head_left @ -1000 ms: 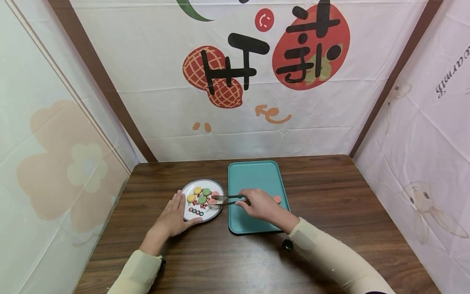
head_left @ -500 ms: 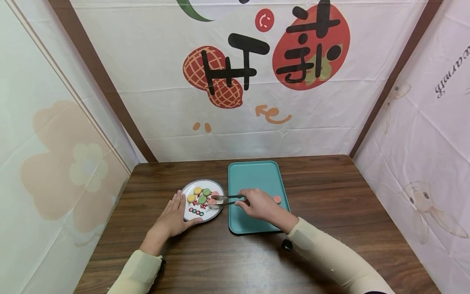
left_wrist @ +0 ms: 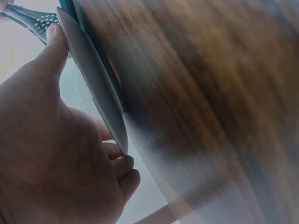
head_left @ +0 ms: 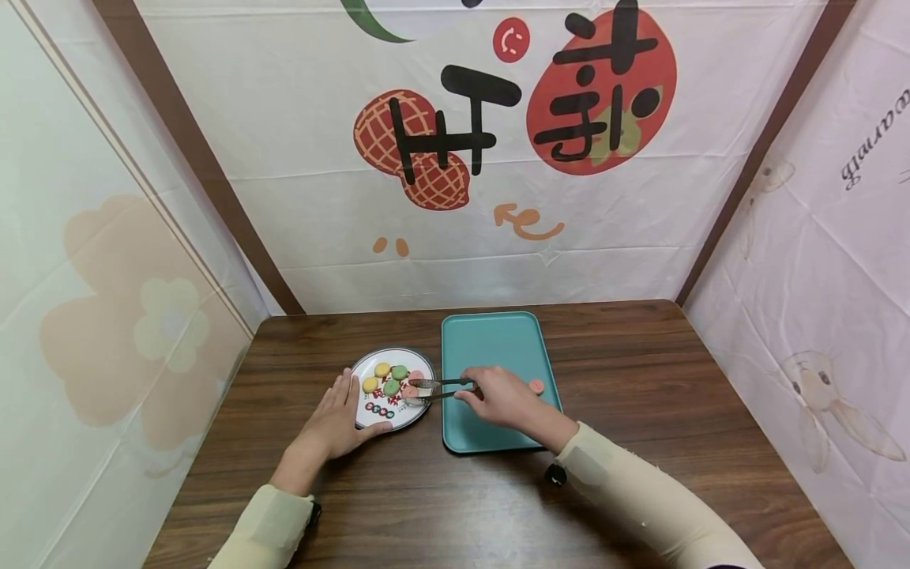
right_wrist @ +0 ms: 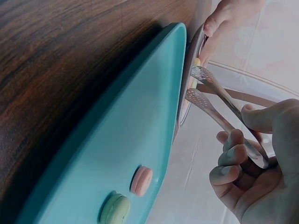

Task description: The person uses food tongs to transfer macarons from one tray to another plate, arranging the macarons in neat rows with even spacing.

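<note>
My left hand (head_left: 334, 420) lies against the left and near rim of a round white plate (head_left: 408, 419), fingers stretched along the edge and thumb spread. In the left wrist view the thumb (left_wrist: 53, 46) touches the rim of the plate (left_wrist: 91, 74). Yellow macarons (head_left: 370, 384), green macarons (head_left: 392, 387) and pink macarons (head_left: 410, 390) sit on the plate. From the right, my right hand (head_left: 501, 395) grips metal tongs (head_left: 451, 381). Their perforated tips (right_wrist: 198, 95) stand apart over the plate's right side, overlapping the pink macarons in the head view.
A teal tray (head_left: 490, 340) lies right of the plate, beneath my right hand. It bears a pink macaron (right_wrist: 141, 181) and a green macaron (right_wrist: 116, 210), the green one hidden in the head view. Printed fabric walls (head_left: 320, 261) enclose the wooden table (head_left: 604, 348).
</note>
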Available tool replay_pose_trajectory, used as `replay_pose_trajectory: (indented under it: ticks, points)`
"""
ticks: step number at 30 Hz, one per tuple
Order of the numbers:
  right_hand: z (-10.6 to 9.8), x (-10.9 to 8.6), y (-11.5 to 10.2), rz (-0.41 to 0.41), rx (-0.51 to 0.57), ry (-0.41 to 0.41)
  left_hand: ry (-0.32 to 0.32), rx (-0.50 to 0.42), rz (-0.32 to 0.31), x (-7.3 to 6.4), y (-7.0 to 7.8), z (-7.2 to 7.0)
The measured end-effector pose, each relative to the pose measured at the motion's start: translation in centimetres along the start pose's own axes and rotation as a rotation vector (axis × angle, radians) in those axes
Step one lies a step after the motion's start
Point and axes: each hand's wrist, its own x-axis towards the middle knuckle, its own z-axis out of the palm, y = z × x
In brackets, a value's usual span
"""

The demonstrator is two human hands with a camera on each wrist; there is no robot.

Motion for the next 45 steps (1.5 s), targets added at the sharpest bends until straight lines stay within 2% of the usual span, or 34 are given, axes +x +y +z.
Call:
replay_pose_trajectory:
  ticks: [5,10,16,22,26,32,45]
  points:
    - [0.0,-0.3,0.2,-0.005,0.006,0.01,0.004,-0.003,0.002,0.2,-0.2,0.3]
    - [0.1,-0.8,0.4,-0.009,0.022,0.036,-0.016,0.037,-0.019,0.1,0.4,0.0]
    - [-0.3,-1.7,0.6,0.047,0.079,0.07,-0.034,0.091,-0.033,0.3,0.4,0.1]
    - [-1.2,-2.9,1.1,0.09,0.111,0.119,-0.036,0.088,-0.035,0.3,0.4,0.0]
    - [-1.6,-3.7,1.8,0.085,0.155,0.15,-0.033,0.094,-0.03,0.2,0.4,0.0]
    - [-1.9,-4.8,3.0,0.097,0.153,0.201,-0.024,0.109,-0.026,0.2,0.4,-0.1]
    - [-2.8,-7.3,5.4,0.148,0.182,0.224,-0.014,0.107,-0.005,0.1,0.3,-0.2]
